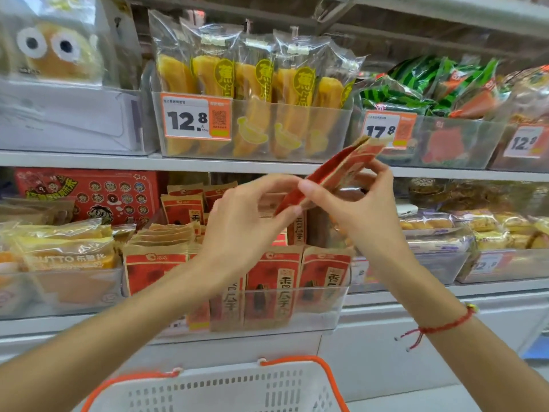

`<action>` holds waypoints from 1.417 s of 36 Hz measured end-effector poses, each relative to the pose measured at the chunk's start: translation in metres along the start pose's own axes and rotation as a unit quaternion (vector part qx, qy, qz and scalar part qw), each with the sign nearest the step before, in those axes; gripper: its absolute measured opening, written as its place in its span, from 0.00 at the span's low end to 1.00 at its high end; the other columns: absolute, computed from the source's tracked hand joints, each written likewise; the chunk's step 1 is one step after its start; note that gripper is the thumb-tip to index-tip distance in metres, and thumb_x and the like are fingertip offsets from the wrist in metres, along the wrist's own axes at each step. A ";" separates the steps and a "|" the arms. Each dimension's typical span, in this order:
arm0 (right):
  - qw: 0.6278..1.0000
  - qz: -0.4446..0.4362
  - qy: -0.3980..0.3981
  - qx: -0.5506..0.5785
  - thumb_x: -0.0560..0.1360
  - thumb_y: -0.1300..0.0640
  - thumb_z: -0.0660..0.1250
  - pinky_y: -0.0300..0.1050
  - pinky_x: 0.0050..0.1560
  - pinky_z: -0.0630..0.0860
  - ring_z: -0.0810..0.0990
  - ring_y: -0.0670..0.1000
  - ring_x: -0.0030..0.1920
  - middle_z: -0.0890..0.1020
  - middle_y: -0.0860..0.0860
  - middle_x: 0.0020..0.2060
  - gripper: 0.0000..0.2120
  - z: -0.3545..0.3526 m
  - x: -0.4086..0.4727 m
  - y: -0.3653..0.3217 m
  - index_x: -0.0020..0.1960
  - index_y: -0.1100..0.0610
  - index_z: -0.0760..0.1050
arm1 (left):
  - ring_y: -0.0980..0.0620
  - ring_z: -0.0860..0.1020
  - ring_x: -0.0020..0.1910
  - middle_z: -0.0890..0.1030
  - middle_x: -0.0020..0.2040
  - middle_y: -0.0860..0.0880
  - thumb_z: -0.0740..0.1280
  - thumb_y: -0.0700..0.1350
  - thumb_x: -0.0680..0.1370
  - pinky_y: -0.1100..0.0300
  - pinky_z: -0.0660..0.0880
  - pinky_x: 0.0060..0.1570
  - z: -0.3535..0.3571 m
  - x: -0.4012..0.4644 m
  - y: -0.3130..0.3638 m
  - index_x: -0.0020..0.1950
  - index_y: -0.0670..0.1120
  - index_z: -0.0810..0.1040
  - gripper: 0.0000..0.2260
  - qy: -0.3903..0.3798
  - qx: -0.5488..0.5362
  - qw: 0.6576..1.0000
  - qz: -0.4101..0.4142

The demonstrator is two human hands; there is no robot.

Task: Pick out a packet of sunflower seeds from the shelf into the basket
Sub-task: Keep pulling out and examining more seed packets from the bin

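Note:
A red and brown packet of sunflower seeds [341,166] is held tilted in the air in front of the shelves, its top corner pointing up and right. My left hand [252,212] pinches its lower end. My right hand [353,203] grips its middle from the right, fingers curled round it. Below my hands, a clear bin [320,307] on the lower shelf holds several more upright packets of the same seeds [273,281]. A white basket with an orange rim [225,388] sits at the bottom of the view, under my forearms.
The upper shelf carries a clear bin of yellow banana-cake packs [252,84] with a 12.8 price tag and a bin of watermelon-print packs [430,81]. Bread packs [62,248] lie left of the seeds, pastries [490,227] to the right.

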State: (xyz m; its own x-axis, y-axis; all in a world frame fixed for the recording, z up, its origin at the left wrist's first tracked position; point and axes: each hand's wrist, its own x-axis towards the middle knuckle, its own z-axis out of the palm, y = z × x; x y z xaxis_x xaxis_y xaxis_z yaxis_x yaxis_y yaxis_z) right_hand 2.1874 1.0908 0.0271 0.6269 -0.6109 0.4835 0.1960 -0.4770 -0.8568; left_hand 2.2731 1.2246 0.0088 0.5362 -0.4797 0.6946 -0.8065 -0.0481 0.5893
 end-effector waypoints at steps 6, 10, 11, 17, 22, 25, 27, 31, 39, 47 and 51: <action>0.998 0.000 -0.064 -0.025 0.66 0.49 0.78 0.52 0.59 0.77 0.83 0.46 0.51 0.79 0.44 0.53 0.44 -0.021 0.034 0.020 0.71 0.42 0.54 | 0.63 0.78 0.58 0.81 0.57 0.60 0.68 0.45 0.79 0.52 0.76 0.62 0.013 0.035 -0.030 0.66 0.59 0.73 0.17 -0.060 0.016 0.998 -0.012; 0.996 -0.042 -0.038 -0.067 0.72 0.56 0.74 0.60 0.49 0.80 0.85 0.54 0.42 0.84 0.52 0.43 0.13 -0.032 0.060 0.046 0.52 0.48 0.72 | 0.63 0.79 0.56 0.80 0.56 0.59 0.68 0.41 0.79 0.54 0.76 0.62 0.025 0.045 -0.052 0.60 0.57 0.74 0.14 -0.139 -0.012 0.988 -0.061; 0.995 -0.047 -0.041 -0.073 0.73 0.56 0.73 0.60 0.48 0.81 0.85 0.53 0.41 0.84 0.51 0.42 0.10 -0.033 0.064 0.051 0.49 0.49 0.73 | 0.64 0.79 0.55 0.80 0.55 0.59 0.68 0.41 0.78 0.55 0.75 0.62 0.027 0.047 -0.057 0.58 0.57 0.74 0.13 -0.152 -0.009 0.986 -0.072; 0.988 -0.073 -0.089 -0.103 0.75 0.57 0.70 0.54 0.43 0.82 0.85 0.48 0.34 0.85 0.49 0.39 0.06 -0.035 0.077 0.057 0.50 0.49 0.75 | 0.62 0.78 0.57 0.81 0.55 0.59 0.74 0.51 0.73 0.52 0.74 0.64 0.031 0.063 -0.068 0.61 0.57 0.76 0.17 -0.163 -0.019 0.982 -0.092; 0.967 -0.131 -0.141 -0.168 0.75 0.56 0.71 0.53 0.41 0.82 0.84 0.46 0.34 0.85 0.47 0.35 0.06 -0.043 0.086 0.046 0.49 0.55 0.75 | 0.61 0.79 0.55 0.82 0.53 0.62 0.68 0.62 0.74 0.48 0.76 0.57 0.033 0.071 -0.061 0.59 0.62 0.77 0.15 -0.146 0.026 0.987 -0.057; 0.952 -0.145 -0.156 -0.220 0.75 0.54 0.71 0.52 0.38 0.82 0.84 0.44 0.34 0.83 0.44 0.34 0.07 -0.043 0.087 0.052 0.50 0.54 0.75 | 0.62 0.78 0.56 0.82 0.54 0.65 0.69 0.61 0.74 0.49 0.75 0.59 0.035 0.074 -0.060 0.60 0.65 0.77 0.14 -0.157 0.092 0.981 -0.063; 0.937 -0.145 -0.165 -0.271 0.74 0.52 0.71 0.51 0.40 0.82 0.84 0.45 0.36 0.84 0.44 0.35 0.07 -0.041 0.088 0.059 0.49 0.52 0.75 | 0.60 0.80 0.54 0.83 0.53 0.62 0.69 0.60 0.75 0.51 0.76 0.57 0.037 0.076 -0.063 0.59 0.64 0.79 0.13 -0.201 0.122 0.969 -0.081; 0.863 -0.158 -0.192 -0.439 0.73 0.49 0.72 0.46 0.44 0.77 0.82 0.48 0.43 0.79 0.41 0.33 0.04 -0.034 0.088 0.070 0.43 0.46 0.78 | 0.57 0.79 0.51 0.83 0.48 0.58 0.70 0.59 0.75 0.55 0.76 0.51 0.043 0.073 -0.073 0.56 0.58 0.81 0.12 -0.239 0.209 0.945 -0.074; 0.799 -0.234 -0.228 -0.506 0.77 0.53 0.66 0.39 0.45 0.65 0.78 0.47 0.54 0.84 0.43 0.48 0.10 -0.009 0.095 0.086 0.54 0.43 0.83 | 0.57 0.74 0.59 0.83 0.53 0.58 0.68 0.55 0.77 0.60 0.67 0.51 0.054 0.072 -0.084 0.55 0.57 0.83 0.09 -0.252 0.317 0.914 0.005; 0.702 -0.186 -0.385 -0.570 0.77 0.58 0.64 0.44 0.47 0.70 0.79 0.52 0.55 0.83 0.46 0.53 0.13 0.010 0.101 0.095 0.55 0.45 0.83 | 0.54 0.65 0.69 0.73 0.67 0.56 0.66 0.57 0.77 0.53 0.70 0.62 0.047 0.085 -0.090 0.68 0.57 0.73 0.20 -0.285 0.346 0.894 0.021; 0.711 -0.153 -0.398 -0.560 0.77 0.54 0.65 0.45 0.56 0.64 0.78 0.49 0.58 0.82 0.41 0.56 0.12 0.018 0.114 0.085 0.58 0.44 0.81 | 0.50 0.58 0.75 0.61 0.77 0.51 0.56 0.65 0.79 0.51 0.62 0.72 0.037 0.081 -0.101 0.78 0.51 0.57 0.32 -0.334 0.414 0.847 -0.015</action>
State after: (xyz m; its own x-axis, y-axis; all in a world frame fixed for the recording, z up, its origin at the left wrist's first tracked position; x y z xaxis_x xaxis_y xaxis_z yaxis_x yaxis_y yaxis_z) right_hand 2.2892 0.9922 0.0057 0.9993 -0.0323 -0.0207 -0.0286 -0.9866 0.1607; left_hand 2.3889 1.1581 -0.0101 0.5220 -0.8425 0.1330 -0.8416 -0.5341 -0.0801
